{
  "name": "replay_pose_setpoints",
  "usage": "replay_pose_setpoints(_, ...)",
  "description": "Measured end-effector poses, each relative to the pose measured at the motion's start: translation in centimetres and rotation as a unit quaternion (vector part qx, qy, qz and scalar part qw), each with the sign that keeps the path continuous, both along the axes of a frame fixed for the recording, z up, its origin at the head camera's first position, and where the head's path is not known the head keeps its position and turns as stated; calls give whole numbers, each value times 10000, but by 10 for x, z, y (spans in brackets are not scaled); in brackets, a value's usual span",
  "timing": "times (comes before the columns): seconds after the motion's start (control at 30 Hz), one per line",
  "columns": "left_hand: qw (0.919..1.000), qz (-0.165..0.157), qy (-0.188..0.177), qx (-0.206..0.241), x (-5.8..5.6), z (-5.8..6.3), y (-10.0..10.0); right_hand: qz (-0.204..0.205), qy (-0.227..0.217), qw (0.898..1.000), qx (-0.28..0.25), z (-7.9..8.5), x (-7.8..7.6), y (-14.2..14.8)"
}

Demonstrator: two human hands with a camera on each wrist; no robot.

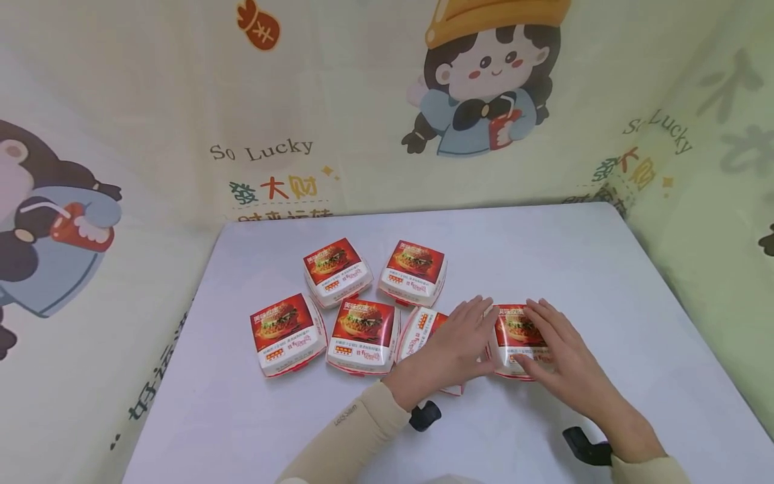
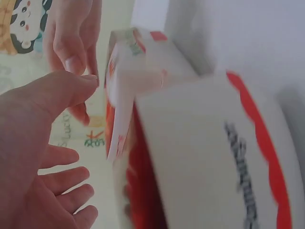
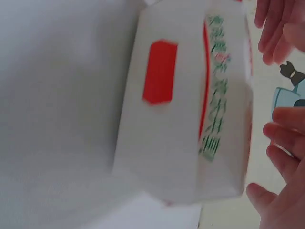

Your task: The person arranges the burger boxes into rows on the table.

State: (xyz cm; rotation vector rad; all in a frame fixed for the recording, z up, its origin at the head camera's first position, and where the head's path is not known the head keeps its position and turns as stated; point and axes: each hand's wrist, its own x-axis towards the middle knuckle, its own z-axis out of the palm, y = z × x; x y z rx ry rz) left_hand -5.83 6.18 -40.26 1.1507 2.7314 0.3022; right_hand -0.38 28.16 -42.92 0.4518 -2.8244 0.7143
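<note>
A closed burger box (image 1: 521, 336) with a red picture lid sits upright on the table at the right of the group. My left hand (image 1: 459, 339) hovers at its left side, fingers extended. Over its right edge my right hand (image 1: 562, 356) spreads, covering part of the lid. In the right wrist view the box (image 3: 190, 109) stands beside the loosely bent fingers of the right hand (image 3: 286, 176). Under my left forearm lies another burger box (image 1: 417, 334), turned at an angle and partly hidden; its side (image 2: 219, 152) fills the left wrist view's foreground.
Several more burger boxes stand to the left, among them a front middle one (image 1: 363, 336), a front left one (image 1: 288, 335), and two at the back (image 1: 337, 271), (image 1: 414, 272). The white table (image 1: 544, 249) backs onto a printed curtain (image 1: 363, 101).
</note>
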Motion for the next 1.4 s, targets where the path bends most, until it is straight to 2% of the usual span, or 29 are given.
replay_pose_setpoints(0.13,9994,192,-164,238,-4,3,-14,-125,47,9999,-109,3,-1,-7)
replay_pose_setpoints(0.3,9980,459,-274,336,-10,5,-30,-338,-122,9993,-120,8,-3,-18)
replay_pose_setpoints(0.5,9949,642,-534,572,-13,4,-51,-519,-90,9986,-101,11,-5,-29)
replay_pose_setpoints(0.77,9905,818,-787,777,-15,2,-74,-423,-186,9989,-45,12,-9,-42)
replay_pose_setpoints(1.0,9911,790,-802,717,-14,0,-91,-290,-265,9992,22,15,-7,-58)
replay_pose_setpoints(1.23,9951,483,-655,567,-12,-2,-102,-62,-343,9993,106,14,-4,-68)
replay_pose_setpoints(1.4,9969,147,-523,577,-11,-4,-106,111,-250,9996,114,11,-3,-78)
